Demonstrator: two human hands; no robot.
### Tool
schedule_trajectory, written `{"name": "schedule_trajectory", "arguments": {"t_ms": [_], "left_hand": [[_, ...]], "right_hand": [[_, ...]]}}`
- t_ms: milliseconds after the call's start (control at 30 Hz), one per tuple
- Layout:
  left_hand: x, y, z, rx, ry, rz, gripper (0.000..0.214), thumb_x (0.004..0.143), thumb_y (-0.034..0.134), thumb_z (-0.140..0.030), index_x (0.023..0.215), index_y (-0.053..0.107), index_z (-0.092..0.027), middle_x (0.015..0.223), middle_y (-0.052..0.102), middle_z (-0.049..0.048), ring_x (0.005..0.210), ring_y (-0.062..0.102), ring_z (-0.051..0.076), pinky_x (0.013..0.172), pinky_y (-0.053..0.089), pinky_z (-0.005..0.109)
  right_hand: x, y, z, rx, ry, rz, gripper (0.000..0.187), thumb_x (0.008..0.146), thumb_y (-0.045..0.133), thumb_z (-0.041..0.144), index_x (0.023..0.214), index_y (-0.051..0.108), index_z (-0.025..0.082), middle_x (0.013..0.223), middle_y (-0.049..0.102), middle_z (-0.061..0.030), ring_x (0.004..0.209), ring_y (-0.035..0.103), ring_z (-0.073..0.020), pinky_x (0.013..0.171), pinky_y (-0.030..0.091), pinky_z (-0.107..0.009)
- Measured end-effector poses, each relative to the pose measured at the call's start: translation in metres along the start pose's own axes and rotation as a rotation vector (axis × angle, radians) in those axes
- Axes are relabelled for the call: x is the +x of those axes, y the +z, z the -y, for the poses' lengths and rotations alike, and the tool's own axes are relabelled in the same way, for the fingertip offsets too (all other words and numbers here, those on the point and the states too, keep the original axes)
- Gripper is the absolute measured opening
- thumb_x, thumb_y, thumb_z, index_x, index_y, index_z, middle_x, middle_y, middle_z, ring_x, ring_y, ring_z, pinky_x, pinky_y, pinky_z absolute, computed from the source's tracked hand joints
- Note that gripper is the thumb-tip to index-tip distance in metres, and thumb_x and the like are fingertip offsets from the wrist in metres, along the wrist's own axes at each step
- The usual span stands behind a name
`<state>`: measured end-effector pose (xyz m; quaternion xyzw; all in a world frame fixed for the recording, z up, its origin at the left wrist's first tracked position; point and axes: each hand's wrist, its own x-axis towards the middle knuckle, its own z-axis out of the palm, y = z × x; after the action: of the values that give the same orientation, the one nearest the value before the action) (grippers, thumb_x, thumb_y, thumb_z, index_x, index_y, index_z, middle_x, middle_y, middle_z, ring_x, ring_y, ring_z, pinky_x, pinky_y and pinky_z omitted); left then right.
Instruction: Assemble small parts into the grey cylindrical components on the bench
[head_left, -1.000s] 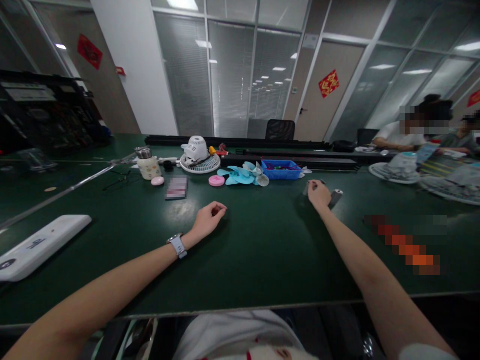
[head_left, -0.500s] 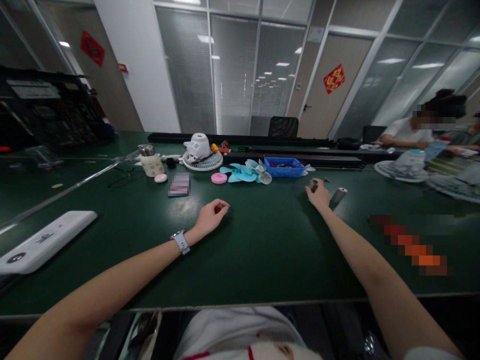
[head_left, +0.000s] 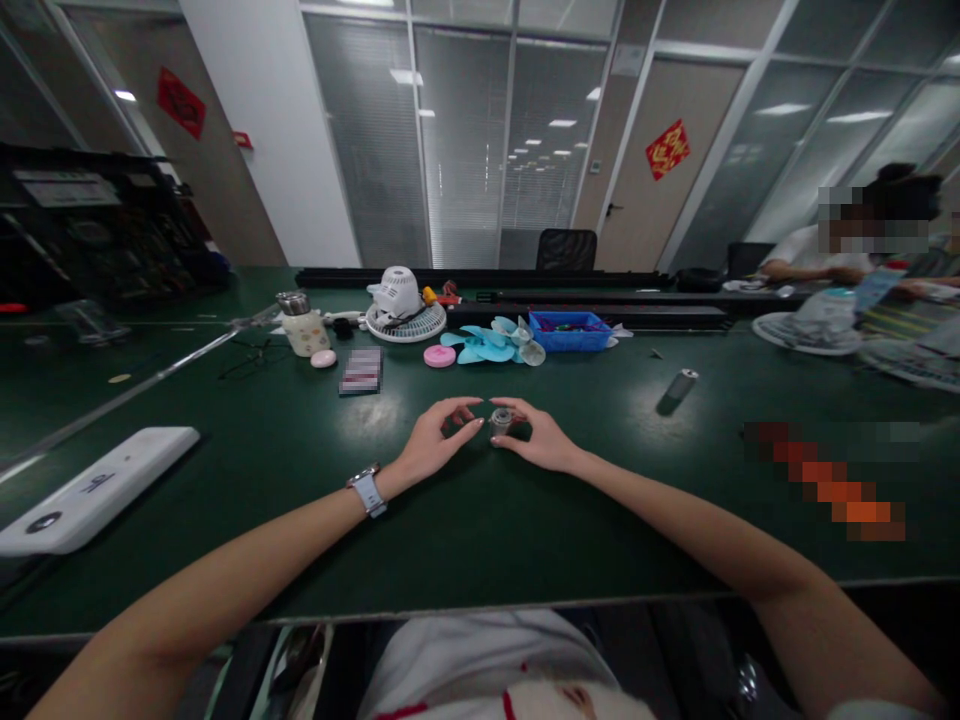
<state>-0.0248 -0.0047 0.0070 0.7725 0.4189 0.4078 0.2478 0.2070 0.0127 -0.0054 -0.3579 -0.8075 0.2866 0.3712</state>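
In the head view, my right hand (head_left: 541, 437) curls round a small grey cylinder (head_left: 500, 422) with a ringed metallic top, held upright between thumb and fingers over the green table. My left hand (head_left: 444, 436), with a watch on its wrist, is open just left of the cylinder; its thumb and fingers are apart and nothing shows between them. A second grey cylinder (head_left: 677, 391) with a silver end stands tilted in view to the right, away from both hands.
The green table (head_left: 480, 540) holds a white fan part (head_left: 397, 295), blue fan blades (head_left: 487, 343), a pink disc (head_left: 439, 356), a blue tray (head_left: 570, 332) and a bottle (head_left: 304, 330). A white device (head_left: 105, 490) lies left. Another person (head_left: 825, 245) sits at far right.
My right hand has brought the small grey cylinder leftward from beside the second cylinder to the table's middle. My left hand has opened from a loose pinch and shifted slightly right.
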Motion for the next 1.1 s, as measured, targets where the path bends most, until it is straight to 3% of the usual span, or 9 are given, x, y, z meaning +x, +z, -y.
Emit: {"name": "schedule_trajectory", "arguments": {"t_ms": [167,500,633,733,867,967,1100], "left_hand": [[0.000,0.005,-0.008,0.032,0.060,0.055,0.030,0.091,0.058,-0.044,0.110,0.073,-0.025,0.103,0.072,0.0064,0.099,0.060,0.023,0.087,0.046,0.036],[0.014,0.007,-0.025,0.046,0.020,0.074,0.024,0.088,0.062,-0.043,0.093,0.076,-0.024,0.091,0.073,0.0039,0.090,0.061,0.021,0.073,0.045,0.032],[0.019,0.002,-0.018,0.053,0.037,-0.025,0.025,0.089,0.061,-0.043,0.095,0.076,-0.024,0.092,0.073,0.0038,0.091,0.060,0.021,0.077,0.046,0.032],[0.019,-0.005,0.000,0.073,-0.002,-0.082,0.026,0.087,0.063,-0.045,0.095,0.076,-0.024,0.095,0.073,0.0043,0.092,0.061,0.021,0.079,0.046,0.033],[0.015,-0.011,0.028,0.163,-0.030,0.069,0.022,0.086,0.065,-0.044,0.092,0.078,-0.027,0.088,0.074,0.0030,0.087,0.061,0.022,0.076,0.045,0.033],[0.014,-0.010,0.036,0.207,-0.029,0.204,0.021,0.085,0.066,-0.043,0.090,0.079,-0.027,0.084,0.075,0.0025,0.084,0.062,0.021,0.076,0.045,0.033],[0.015,-0.010,0.031,0.220,-0.004,0.245,0.021,0.086,0.066,-0.042,0.093,0.080,-0.027,0.086,0.076,0.0015,0.082,0.063,0.020,0.078,0.044,0.032]], "right_hand": [[-0.007,0.010,0.011,0.043,-0.003,0.044,0.053,0.077,0.076,0.034,0.125,0.060,0.021,0.113,0.070,-0.0067,0.099,0.068,-0.0210,0.091,0.055,-0.039],[-0.008,0.010,0.016,-0.027,-0.014,0.059,0.041,0.081,0.073,0.038,0.117,0.063,0.020,0.104,0.070,-0.0045,0.090,0.066,-0.0190,0.082,0.054,-0.035],[-0.007,0.009,0.015,-0.047,-0.009,0.065,0.044,0.081,0.073,0.040,0.117,0.062,0.019,0.103,0.070,-0.0049,0.089,0.066,-0.0196,0.082,0.054,-0.036],[-0.006,0.008,0.015,-0.040,0.004,0.068,0.045,0.080,0.074,0.039,0.119,0.062,0.019,0.108,0.070,-0.0055,0.093,0.066,-0.0201,0.085,0.053,-0.037],[-0.009,0.011,0.018,-0.010,0.015,0.073,0.045,0.080,0.074,0.038,0.119,0.063,0.019,0.111,0.070,-0.0061,0.095,0.066,-0.0202,0.086,0.053,-0.036],[-0.008,0.011,0.014,0.003,0.044,0.029,0.045,0.079,0.075,0.038,0.118,0.064,0.020,0.109,0.071,-0.0056,0.093,0.067,-0.0197,0.085,0.053,-0.036],[0.007,-0.017,-0.017,-0.069,0.090,-0.231,0.043,0.078,0.074,0.040,0.115,0.065,0.019,0.103,0.073,-0.0062,0.088,0.067,-0.0197,0.081,0.053,-0.035]]}}
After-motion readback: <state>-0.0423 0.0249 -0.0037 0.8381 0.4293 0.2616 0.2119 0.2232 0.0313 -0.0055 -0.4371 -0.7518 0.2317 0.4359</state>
